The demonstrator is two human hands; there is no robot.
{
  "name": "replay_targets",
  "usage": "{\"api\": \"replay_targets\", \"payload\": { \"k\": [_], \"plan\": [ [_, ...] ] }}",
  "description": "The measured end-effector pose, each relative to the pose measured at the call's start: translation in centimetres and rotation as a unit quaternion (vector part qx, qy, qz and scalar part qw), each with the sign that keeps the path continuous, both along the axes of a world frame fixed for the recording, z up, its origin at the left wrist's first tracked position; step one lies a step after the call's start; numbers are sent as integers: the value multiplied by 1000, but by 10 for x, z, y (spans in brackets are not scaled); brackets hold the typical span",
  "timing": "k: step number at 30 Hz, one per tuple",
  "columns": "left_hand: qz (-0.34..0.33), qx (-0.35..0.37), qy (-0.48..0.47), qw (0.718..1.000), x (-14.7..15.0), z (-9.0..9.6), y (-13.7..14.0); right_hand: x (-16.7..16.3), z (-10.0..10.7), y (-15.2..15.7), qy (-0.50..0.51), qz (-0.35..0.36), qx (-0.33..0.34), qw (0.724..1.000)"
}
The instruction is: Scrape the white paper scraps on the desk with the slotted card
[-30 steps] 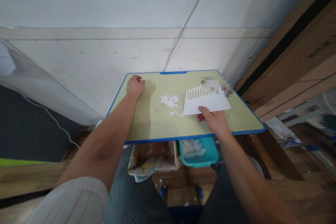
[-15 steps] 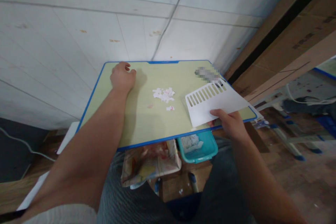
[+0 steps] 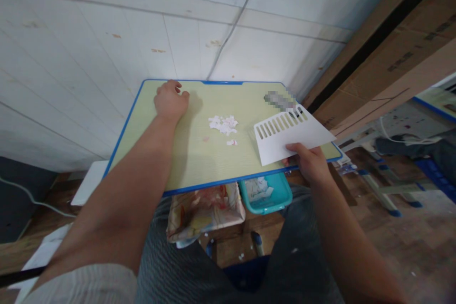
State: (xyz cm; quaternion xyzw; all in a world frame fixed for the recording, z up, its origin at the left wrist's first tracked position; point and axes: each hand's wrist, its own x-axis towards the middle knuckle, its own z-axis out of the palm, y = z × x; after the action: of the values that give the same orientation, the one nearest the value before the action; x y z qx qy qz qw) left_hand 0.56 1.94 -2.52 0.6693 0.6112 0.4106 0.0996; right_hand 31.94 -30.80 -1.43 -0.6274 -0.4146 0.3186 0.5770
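My right hand (image 3: 311, 164) pinches the lower edge of a white card (image 3: 290, 140), thumb on top. A row of long slots is cut along the card's far side, and the card is held over the table's right part. Near the far left corner, my left hand (image 3: 171, 100) rests with loosely curved fingers, thumb apart and nothing visible in it. Between the hands lies a small heap of white paper scraps (image 3: 223, 125). One separate scrap with a reddish mark (image 3: 232, 142) sits just in front of the heap.
The pale yellow table (image 3: 203, 166) has a blue rim and stands against a white wall. A blurred grey object (image 3: 280, 100) lies behind the card. Below the front edge are a teal basket (image 3: 269, 206) holding paper and a patterned fabric-like container (image 3: 206, 216). Cardboard (image 3: 384, 47) stands right.
The whole view has shifted slightly. My right hand still grips the slotted card, and my left hand stays near the far left corner. The scraps lie as before.
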Motion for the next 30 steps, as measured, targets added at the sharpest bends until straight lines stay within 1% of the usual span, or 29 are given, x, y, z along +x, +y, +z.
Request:
{"api": "replay_targets", "payload": {
  "k": [3, 7, 9, 13, 16, 18, 23, 27, 30],
  "plan": [
    [11, 3, 7, 1000, 2, 0, -1, 0, 1, 0, -1, -10, 0, 1000],
    [7, 1, 8, 1000, 3, 2, -4, -1, 4, 7, -9, -5, 14, 1000],
    [6, -3, 14, 1000, 3, 4, -6, -6, 7, 16, -29, 11, 21, 999],
    [5, -26, 29, 999, 2, 8, -11, -20, 8, 42, -63, 71, 28, 995],
    [-1, -39, 37, 999, 2, 11, -13, -26, 4, 55, -65, 85, 23, 994],
    [-4, -41, 39, 998, 1, 11, -13, -28, 1, 57, -71, 81, 21, 994],
    [-4, -36, 35, 999, 2, 10, -11, -29, -5, 53, -61, 30, 39, 997],
    [-10, -38, 28, 999, 1, 10, -11, -28, -4, 53, -75, 39, 31, 996],
    [-18, -46, 18, 999, 1, 11, -12, -25, -2, 51, -81, 30, 34, 996]
  ]
}}
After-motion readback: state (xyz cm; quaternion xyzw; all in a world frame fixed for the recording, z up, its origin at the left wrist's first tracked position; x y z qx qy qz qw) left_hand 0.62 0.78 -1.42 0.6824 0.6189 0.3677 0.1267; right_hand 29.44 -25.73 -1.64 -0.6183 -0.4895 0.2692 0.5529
